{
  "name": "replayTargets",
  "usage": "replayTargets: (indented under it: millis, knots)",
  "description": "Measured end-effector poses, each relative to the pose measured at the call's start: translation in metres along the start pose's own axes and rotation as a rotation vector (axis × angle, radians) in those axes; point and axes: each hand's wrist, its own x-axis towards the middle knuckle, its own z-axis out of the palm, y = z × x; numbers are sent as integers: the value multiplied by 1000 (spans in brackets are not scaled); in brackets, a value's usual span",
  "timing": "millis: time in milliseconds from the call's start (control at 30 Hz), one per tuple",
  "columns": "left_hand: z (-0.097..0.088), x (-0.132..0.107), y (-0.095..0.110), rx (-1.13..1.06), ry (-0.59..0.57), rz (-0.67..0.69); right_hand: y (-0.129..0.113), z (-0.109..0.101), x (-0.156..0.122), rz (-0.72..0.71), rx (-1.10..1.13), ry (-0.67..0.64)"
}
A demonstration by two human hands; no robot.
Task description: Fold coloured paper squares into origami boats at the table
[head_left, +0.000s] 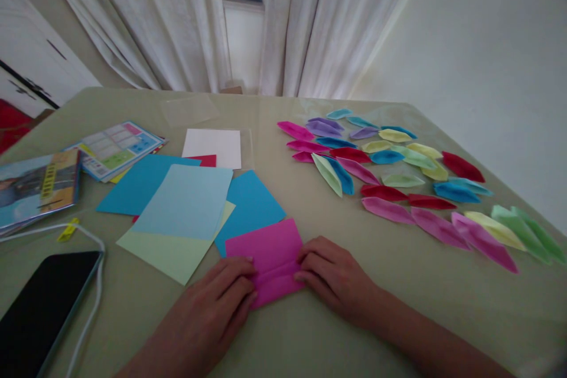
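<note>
A magenta sheet of paper (270, 251) lies in front of me, with creases running across its lower half. My left hand (224, 301) grips its left edge, fingers bent and pressed together. At the right edge, my right hand (334, 274) has its curled fingers closed on the paper; the thumbs are mostly hidden. Just beyond the magenta sheet, a blue sheet (254, 201) shows its right part. Left of it, a light blue sheet (183, 204) overlaps a pale green sheet (177, 257).
Several folded paper boat-like pieces (390, 192) in many colours spread over the table's right side. A phone (46, 313) and white cable (100, 295) lie at the near left. Booklets (39, 186) and a white sheet (212, 147) are farther back.
</note>
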Motion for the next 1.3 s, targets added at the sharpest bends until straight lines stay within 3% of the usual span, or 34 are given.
replayTargets:
  millis: [133,267,400,567,667,800,1033,1300]
  knots:
    - [-8,4,4,150,85,57,3,5,4,112,69,11]
    - [-15,-7,14,370,21,121,5,7,6,109,51,25]
    - [-1,-27,28,463,-41,273,6,9,7,91,20,47]
    - [28,-42,39,545,-23,174,6,13,5,81,18,74]
    - [36,-43,42,486,5,102,6,14,5,77,0,91]
    - [33,-42,44,398,-13,66,5,10,6,68,25,88]
    - [30,-44,44,447,-49,74,3,-6,7,114,127,13]
    - [32,-44,42,434,-22,79,3,-5,8,168,147,-37]
